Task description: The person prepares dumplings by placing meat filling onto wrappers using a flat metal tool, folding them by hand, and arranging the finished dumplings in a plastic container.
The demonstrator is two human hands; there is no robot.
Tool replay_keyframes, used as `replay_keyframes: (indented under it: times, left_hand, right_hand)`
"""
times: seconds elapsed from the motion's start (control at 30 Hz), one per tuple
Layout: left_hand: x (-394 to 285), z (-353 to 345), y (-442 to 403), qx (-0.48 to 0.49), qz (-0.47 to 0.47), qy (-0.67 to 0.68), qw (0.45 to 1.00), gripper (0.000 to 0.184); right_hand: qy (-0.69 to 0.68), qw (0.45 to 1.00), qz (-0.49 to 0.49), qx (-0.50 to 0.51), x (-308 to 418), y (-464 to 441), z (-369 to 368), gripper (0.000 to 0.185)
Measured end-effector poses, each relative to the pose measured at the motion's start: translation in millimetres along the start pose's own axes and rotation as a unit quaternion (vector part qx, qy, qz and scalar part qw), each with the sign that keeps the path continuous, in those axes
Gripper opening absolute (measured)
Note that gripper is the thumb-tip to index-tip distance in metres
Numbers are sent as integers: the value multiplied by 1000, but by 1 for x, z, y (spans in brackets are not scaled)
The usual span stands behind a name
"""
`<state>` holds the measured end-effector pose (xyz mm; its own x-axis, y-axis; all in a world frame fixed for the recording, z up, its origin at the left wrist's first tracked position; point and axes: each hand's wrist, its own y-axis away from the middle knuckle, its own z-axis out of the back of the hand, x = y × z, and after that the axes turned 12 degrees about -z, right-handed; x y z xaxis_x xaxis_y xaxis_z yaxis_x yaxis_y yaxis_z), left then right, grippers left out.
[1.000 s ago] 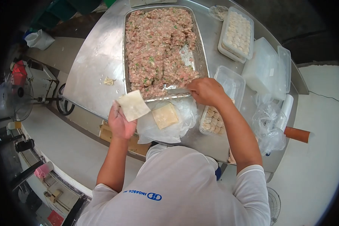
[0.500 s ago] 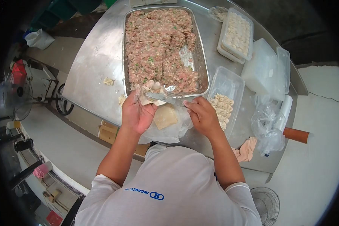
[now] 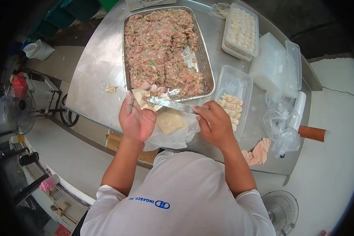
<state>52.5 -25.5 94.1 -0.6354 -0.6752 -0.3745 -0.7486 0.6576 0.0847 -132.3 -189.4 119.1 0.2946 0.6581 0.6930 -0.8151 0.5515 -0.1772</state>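
A thin dough wrapper [image 3: 141,99] rests on the raised fingers of my left hand [image 3: 137,120], its edges bent up around some filling. My right hand [image 3: 215,122] grips a flat metal spatula [image 3: 171,104], whose blade tip reaches the wrapper. Just beyond both hands lies a metal tray [image 3: 209,74] of ground meat filling [image 3: 161,51] with green bits. Square wrappers [image 3: 170,121] are stacked on plastic sheeting [image 3: 188,131] between my forearms. To the right, a clear container [image 3: 244,88] holds folded dumplings [image 3: 230,107].
Lidded containers of dumplings [image 3: 242,29] stand at the back right, near translucent boxes [image 3: 269,63]. Plastic bags [image 3: 281,124], a roll [image 3: 299,110] and a pinkish cloth [image 3: 259,152] lie at the right. A dough scrap [image 3: 111,89] sits left of the tray.
The spatula has come from the tray's near edge to the wrapper, which was flat and now cups filling. My left hand has lately shifted slightly left. The view has shifted a little.
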Motion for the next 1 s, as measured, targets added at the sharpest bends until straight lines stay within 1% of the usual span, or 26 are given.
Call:
replay_keyframes:
  times: [0.1, 0.13, 0.17, 0.2, 0.23, 0.27, 0.3, 0.33, 0.4, 0.43, 0.47, 0.53, 0.57, 0.6, 0.63, 0.67, 0.7, 0.73, 0.77, 0.8, 0.83, 0.87, 0.9, 0.93, 0.97, 1.0]
  left_hand:
    - [-1, 4, 2, -35, 22, -43, 998, 25]
    - [6, 10, 7, -18, 15, -214, 976, 27]
    - [10, 13, 9, 1, 7, -380, 925, 33]
    - [11, 9, 8, 4, 13, -380, 925, 33]
    - [9, 1, 5, 89, -15, -541, 836, 39]
    - [9, -4, 3, 173, -46, -678, 713, 44]
    - [11, -5, 1, 192, -39, -702, 684, 43]
    - [14, -3, 0, 198, -38, -702, 683, 43]
    - [24, 2, -2, 264, -104, -734, 617, 37]
    - [29, 0, -2, 247, -98, -722, 639, 26]
    - [32, -4, -4, 253, -96, -721, 637, 26]
    - [38, -19, -7, 124, 86, -618, 772, 12]
    - [45, -20, -7, 129, 89, -619, 769, 12]
    - [55, -19, -6, 144, 61, -615, 773, 10]
    - [65, -17, -5, 159, 35, -611, 775, 14]
    - [80, -14, -3, 165, 38, -612, 772, 14]
    - [96, -11, 1, 169, 40, -521, 836, 17]
    - [111, -15, 5, 171, 43, -424, 889, 21]
    - [123, -23, 12, 139, 128, -358, 914, 24]
    - [133, -36, 20, 105, 211, -289, 928, 27]
    - [141, -50, 25, 134, 208, -366, 897, 27]
    - [146, -48, 22, 141, 217, -370, 892, 27]
    - [152, -47, 17, 263, 69, -494, 826, 25]
    - [157, -48, 12, 373, -86, -584, 716, 25]
    - [157, -49, 12, 361, -34, -592, 719, 24]
    - [158, -54, 10, 368, -28, -593, 716, 24]
  right_hand:
    - [-42, 999, -29, 15, 9, 3, 18, 32]
    - [-41, 999, -31, 12, 10, 5, 21, 32]
    - [-25, 998, -41, 42, 11, 8, 24, 32]
    - [-9, 996, -53, 73, 11, 11, 26, 31]
    - [-9, 996, -58, 70, 11, 15, 29, 31]
    - [11, 994, -60, 91, 9, 18, 33, 30]
    - [30, 991, -61, 111, 7, 20, 38, 28]
    - [30, 992, -65, 106, 4, 22, 46, 28]
    - [27, 988, -104, 109, -3, 28, 64, 22]
    - [26, 988, -108, 104, -6, 30, 68, 22]
    - [-4, 988, -136, 77, -9, 33, 71, 19]
    - [-37, 984, -170, 43, -15, 40, 71, 17]
    - [-64, 973, -214, 58, -19, 44, 65, 14]
    - [-91, 959, -258, 72, -25, 48, 57, 14]
    - [-94, 958, -262, 66, -31, 54, 45, 14]
    - [-151, 938, -302, 75, -36, 62, 29, 17]
    - [-208, 913, -340, 82, -36, 67, 17, 21]
    - [-214, 911, -344, 76, -30, 67, 8, 21]
    - [-374, 868, -326, 31, -24, 67, -1, 24]
    - [-523, 799, -296, -16, -22, 68, -5, 27]
    - [-591, 737, -328, 12, -29, 74, -8, 29]
    - [-596, 733, -328, 1, -36, 78, -9, 29]
    - [-625, 707, -330, -36, -43, 78, -8, 27]
    - [-651, 679, -330, -72, -49, 78, -5, 25]
    - [-648, 671, -351, -78, -57, 81, 0, 25]
    - [-652, 667, -351, -86, -65, 86, 2, 25]
